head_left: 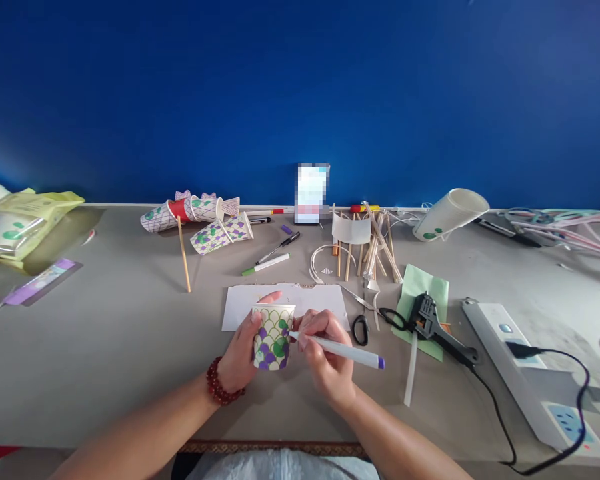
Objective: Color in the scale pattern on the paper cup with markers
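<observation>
My left hand (239,350) is wrapped round a paper cup (273,343) with a scale pattern, some scales coloured purple and green. A white marker with a purple end (347,350) is pinched in my right hand (327,347), its tip at the cup's right side. Behind the cup lies a white sheet of card (325,303). Two decorated cup pieces (180,213) (220,235) lie farther back on the left, the rear one with a red band. A wooden stick (184,257) leans from it. A green marker (266,265) and a black pen (279,248) rest beyond the card.
Scissors (375,310) and a black glue gun (435,323) on green paper (410,287) lie to the right, beside a power strip (520,373) with a plugged cable. Wooden sticks (373,250), a phone (310,193) and plain cups (450,213) stand at the back. A yellow package (25,223) sits left.
</observation>
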Motion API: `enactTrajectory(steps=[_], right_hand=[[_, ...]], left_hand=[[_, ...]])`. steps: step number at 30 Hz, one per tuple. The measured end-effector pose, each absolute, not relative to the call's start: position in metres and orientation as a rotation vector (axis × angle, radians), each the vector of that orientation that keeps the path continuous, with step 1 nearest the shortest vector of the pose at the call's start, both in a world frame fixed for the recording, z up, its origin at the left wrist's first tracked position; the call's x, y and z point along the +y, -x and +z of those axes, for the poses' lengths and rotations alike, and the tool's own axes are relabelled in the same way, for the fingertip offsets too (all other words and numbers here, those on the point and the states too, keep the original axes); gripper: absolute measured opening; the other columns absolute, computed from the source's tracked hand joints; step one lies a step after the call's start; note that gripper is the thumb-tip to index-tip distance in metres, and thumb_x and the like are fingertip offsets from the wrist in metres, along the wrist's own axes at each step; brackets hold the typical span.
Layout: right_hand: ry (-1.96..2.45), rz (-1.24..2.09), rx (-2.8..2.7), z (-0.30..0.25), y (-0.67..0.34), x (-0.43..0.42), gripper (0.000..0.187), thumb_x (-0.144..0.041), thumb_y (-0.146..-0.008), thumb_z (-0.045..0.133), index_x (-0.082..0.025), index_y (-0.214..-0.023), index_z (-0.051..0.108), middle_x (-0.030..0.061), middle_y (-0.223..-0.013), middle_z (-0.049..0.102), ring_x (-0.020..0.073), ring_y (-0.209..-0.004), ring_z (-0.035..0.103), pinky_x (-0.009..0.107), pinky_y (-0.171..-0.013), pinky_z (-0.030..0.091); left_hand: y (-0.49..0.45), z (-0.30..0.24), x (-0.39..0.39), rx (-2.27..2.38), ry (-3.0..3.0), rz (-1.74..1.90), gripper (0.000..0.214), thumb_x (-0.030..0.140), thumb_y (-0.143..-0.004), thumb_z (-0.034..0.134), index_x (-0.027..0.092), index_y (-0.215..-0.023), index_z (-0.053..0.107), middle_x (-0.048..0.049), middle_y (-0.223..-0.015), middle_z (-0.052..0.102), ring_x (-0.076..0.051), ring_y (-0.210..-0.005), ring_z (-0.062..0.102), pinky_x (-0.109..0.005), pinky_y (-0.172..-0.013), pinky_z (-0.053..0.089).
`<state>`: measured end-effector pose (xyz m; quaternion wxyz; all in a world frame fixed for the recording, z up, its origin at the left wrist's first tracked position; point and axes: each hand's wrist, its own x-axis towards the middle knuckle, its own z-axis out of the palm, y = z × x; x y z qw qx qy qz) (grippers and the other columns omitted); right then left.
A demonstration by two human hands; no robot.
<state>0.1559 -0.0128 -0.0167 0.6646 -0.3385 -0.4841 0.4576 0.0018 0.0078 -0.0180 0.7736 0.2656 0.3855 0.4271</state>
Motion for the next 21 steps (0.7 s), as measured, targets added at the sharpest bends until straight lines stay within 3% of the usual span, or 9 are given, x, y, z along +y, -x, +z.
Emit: enactTrajectory(steps=[7, 21], right_hand=[[0.746, 1.031, -1.126, -0.017, -0.1561, -0.0121, 0.023, -0.033, -0.1, 0.061, -0.024, -0.081, 0.056, -0.0029, -0.066, 0.053, 0.0158, -0.063, 0.045, 0.034, -0.071, 0.045], [0.753, 1.005, -1.151, -0.0221, -0.1557, -0.0117, 0.022, -0.03, -0.1, 0.06, -0.024, -0.08, 0.054, -0.0026, -0.068, 0.052, 0.016, -0.063, 0.046, 0.035, -0.071, 0.046]], left_hand=[[-0.0041, -0.0176, 0.0088, 0.82, -0.536, 0.943, 0.079, 0.066, -0.087, 0.069, 0.017, -0.148, 0.055, -0.013, -0.108, 0.081, -0.031, -0.105, 0.075, -0.042, -0.095, 0.055], [-0.0058, -0.0134, 0.0084, 0.829, -0.508, 0.934, 0.085, 0.066, -0.084, 0.073, 0.018, -0.15, 0.054, -0.0129, -0.105, 0.081, -0.032, -0.109, 0.075, -0.044, -0.1, 0.054]])
